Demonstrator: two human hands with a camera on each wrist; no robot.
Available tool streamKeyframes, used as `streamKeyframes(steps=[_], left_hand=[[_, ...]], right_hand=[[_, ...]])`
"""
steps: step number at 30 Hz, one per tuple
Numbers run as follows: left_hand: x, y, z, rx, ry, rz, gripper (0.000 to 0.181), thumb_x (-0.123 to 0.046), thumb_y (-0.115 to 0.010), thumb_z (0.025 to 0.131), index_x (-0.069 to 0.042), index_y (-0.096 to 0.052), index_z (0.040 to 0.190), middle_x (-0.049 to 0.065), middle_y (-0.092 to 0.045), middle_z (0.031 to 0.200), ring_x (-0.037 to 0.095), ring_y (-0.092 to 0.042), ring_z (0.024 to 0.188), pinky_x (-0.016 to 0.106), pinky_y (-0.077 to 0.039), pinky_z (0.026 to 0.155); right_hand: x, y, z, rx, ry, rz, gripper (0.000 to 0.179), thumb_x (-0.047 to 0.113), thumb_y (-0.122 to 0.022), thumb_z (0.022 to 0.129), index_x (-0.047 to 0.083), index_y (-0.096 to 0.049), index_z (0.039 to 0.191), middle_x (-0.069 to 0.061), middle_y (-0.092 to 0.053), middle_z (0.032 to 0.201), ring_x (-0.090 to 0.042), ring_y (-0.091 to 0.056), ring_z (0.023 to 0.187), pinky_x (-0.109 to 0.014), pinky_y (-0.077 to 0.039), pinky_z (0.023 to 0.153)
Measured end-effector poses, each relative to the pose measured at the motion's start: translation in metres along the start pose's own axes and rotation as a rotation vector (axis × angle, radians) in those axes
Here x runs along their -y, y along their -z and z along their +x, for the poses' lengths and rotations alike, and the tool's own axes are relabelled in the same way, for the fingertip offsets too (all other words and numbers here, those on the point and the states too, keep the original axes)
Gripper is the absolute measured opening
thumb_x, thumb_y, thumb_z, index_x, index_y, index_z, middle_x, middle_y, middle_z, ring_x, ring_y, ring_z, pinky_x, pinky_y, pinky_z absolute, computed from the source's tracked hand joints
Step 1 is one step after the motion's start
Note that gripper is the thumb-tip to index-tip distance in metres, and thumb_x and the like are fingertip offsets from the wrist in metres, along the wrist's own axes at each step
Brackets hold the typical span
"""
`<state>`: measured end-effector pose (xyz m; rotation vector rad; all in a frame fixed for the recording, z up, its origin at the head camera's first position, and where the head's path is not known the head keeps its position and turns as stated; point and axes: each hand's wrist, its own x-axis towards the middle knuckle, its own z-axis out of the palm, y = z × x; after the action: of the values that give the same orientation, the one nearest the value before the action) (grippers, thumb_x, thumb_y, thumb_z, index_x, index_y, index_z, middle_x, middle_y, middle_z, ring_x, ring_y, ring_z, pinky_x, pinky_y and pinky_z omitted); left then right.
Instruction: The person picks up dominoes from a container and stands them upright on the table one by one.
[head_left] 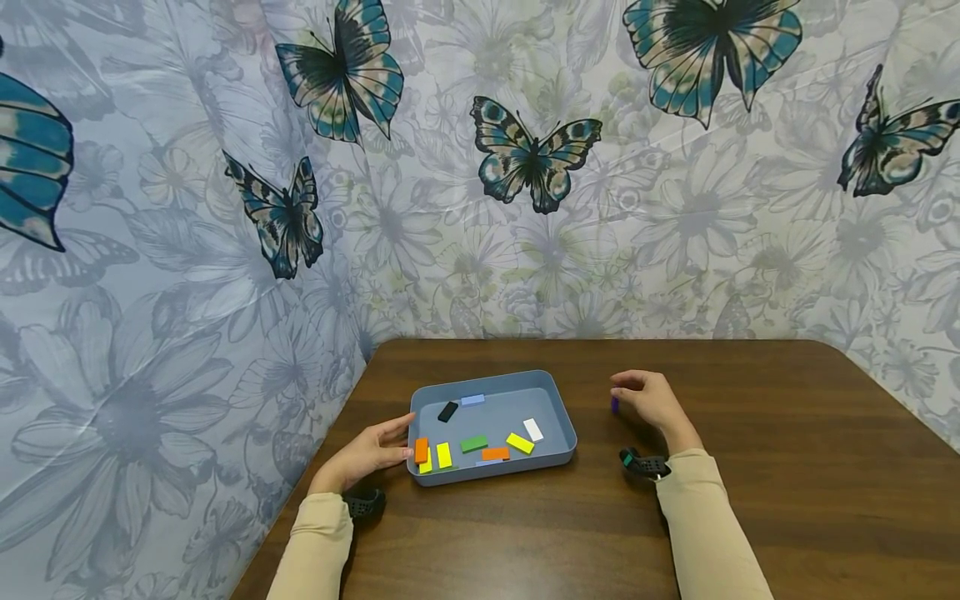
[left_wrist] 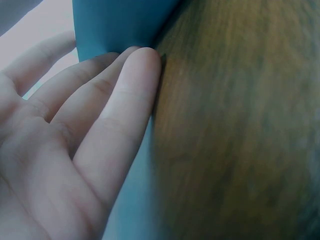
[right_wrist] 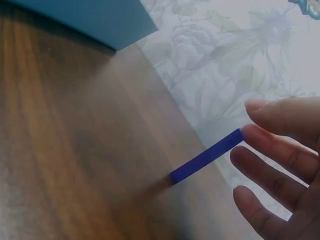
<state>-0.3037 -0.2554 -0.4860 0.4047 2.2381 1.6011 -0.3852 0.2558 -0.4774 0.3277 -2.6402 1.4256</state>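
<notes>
A blue-grey rectangular tray (head_left: 487,398) sits on the table with small coloured blocks inside. My left hand (head_left: 369,454) rests against its left end. Its fairly straight fingers (left_wrist: 135,85) touch the tray's outer wall (left_wrist: 115,25) in the left wrist view. To the right of the tray, my right hand (head_left: 654,404) hovers above the tabletop, fingers spread and slightly bent. Under its fingertips a thin purple-blue block (right_wrist: 206,156) stands upright on the table. One fingertip meets the block's top end in the right wrist view, while the thumb appears apart from it.
In the tray lie a black block (head_left: 447,412), a white block (head_left: 533,429), a green block (head_left: 473,444), and several yellow, orange and light-blue ones. The brown wooden table (head_left: 787,467) reaches back to a butterfly-patterned cloth (head_left: 675,275). Each wrist wears a dark strap.
</notes>
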Motion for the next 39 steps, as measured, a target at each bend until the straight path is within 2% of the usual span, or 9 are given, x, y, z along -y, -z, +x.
streamKeyframes(steps=[3, 7, 10, 15, 19, 23, 29, 33, 39], left_hand=[[-0.001, 0.000, -0.001, 0.000, 0.006, -0.006, 0.082, -0.019, -0.068, 0.097, 0.000, -0.018, 0.159, 0.030, -0.021, 0.162, 0.047, -0.028, 0.147, 0.034, -0.049, 0.107], [-0.002, 0.001, -0.002, -0.002, 0.007, -0.012, 0.083, -0.019, -0.068, 0.097, -0.001, -0.018, 0.159, 0.030, -0.021, 0.162, 0.047, -0.028, 0.147, 0.035, -0.049, 0.108], [-0.003, 0.002, -0.002, -0.007, 0.003, -0.017, 0.083, -0.019, -0.069, 0.096, 0.000, -0.018, 0.159, 0.031, -0.021, 0.161, 0.048, -0.028, 0.147, 0.036, -0.049, 0.107], [-0.002, 0.001, -0.003, -0.008, -0.002, -0.016, 0.084, -0.020, -0.069, 0.096, 0.000, -0.018, 0.159, 0.031, -0.021, 0.161, 0.048, -0.029, 0.147, 0.038, -0.049, 0.107], [0.000, 0.000, -0.004, -0.001, 0.000, -0.012, 0.082, -0.020, -0.068, 0.097, 0.000, -0.018, 0.159, 0.030, -0.020, 0.162, 0.048, -0.029, 0.147, 0.038, -0.049, 0.108], [0.001, -0.001, -0.005, 0.004, -0.005, -0.010, 0.082, -0.019, -0.067, 0.097, 0.000, -0.018, 0.159, 0.031, -0.019, 0.162, 0.049, -0.029, 0.147, 0.038, -0.048, 0.108], [0.000, -0.001, -0.005, -0.004, -0.006, -0.006, 0.081, -0.019, -0.067, 0.097, 0.000, -0.019, 0.159, 0.030, -0.020, 0.162, 0.048, -0.031, 0.146, 0.038, -0.049, 0.107], [0.000, -0.001, -0.005, -0.002, -0.009, -0.004, 0.082, -0.020, -0.068, 0.097, 0.000, -0.019, 0.159, 0.031, -0.021, 0.162, 0.048, -0.031, 0.146, 0.037, -0.050, 0.107], [0.000, -0.003, -0.005, -0.004, -0.010, -0.005, 0.082, -0.020, -0.068, 0.097, 0.001, -0.019, 0.159, 0.032, -0.021, 0.161, 0.048, -0.032, 0.145, 0.036, -0.050, 0.106]], right_hand=[[0.006, 0.004, 0.002, -0.022, 0.018, 0.000, 0.035, 0.012, -0.066, 0.097, -0.008, -0.063, 0.125, -0.028, -0.066, 0.124, -0.043, -0.060, 0.116, -0.053, -0.051, 0.099], [0.016, 0.008, 0.004, -0.039, 0.053, 0.012, 0.035, 0.012, -0.067, 0.097, -0.007, -0.063, 0.126, -0.028, -0.065, 0.124, -0.043, -0.062, 0.114, -0.051, -0.054, 0.097], [0.025, 0.011, 0.004, -0.037, 0.081, 0.016, 0.035, 0.014, -0.067, 0.097, -0.005, -0.064, 0.126, -0.026, -0.066, 0.125, -0.037, -0.065, 0.110, -0.039, -0.058, 0.091], [0.041, 0.012, 0.006, 0.001, 0.129, 0.071, 0.037, 0.015, -0.069, 0.096, -0.004, -0.064, 0.127, -0.027, -0.066, 0.123, -0.013, -0.066, 0.095, -0.023, -0.056, 0.079], [0.053, 0.004, 0.008, 0.080, 0.178, 0.136, 0.039, 0.013, -0.071, 0.094, -0.006, -0.063, 0.127, -0.029, -0.065, 0.121, -0.002, -0.064, 0.090, -0.026, -0.058, 0.079], [0.066, -0.010, 0.011, 0.177, 0.211, 0.166, 0.039, 0.011, -0.072, 0.092, -0.005, -0.064, 0.126, -0.029, -0.065, 0.123, -0.001, -0.063, 0.094, -0.025, -0.058, 0.083], [0.080, -0.033, 0.024, 0.364, 0.240, 0.211, 0.038, 0.005, -0.070, 0.092, -0.007, -0.062, 0.127, -0.027, -0.066, 0.121, -0.015, -0.067, 0.100, -0.023, -0.057, 0.084], [0.083, -0.045, 0.031, 0.463, 0.241, 0.196, 0.035, 0.003, -0.070, 0.092, -0.007, -0.063, 0.125, -0.022, -0.067, 0.119, -0.024, -0.066, 0.107, -0.025, -0.057, 0.085], [0.083, -0.060, 0.038, 0.581, 0.270, 0.148, 0.034, 0.001, -0.068, 0.092, -0.010, -0.063, 0.123, -0.034, -0.062, 0.124, -0.029, -0.065, 0.107, -0.031, -0.058, 0.091]])
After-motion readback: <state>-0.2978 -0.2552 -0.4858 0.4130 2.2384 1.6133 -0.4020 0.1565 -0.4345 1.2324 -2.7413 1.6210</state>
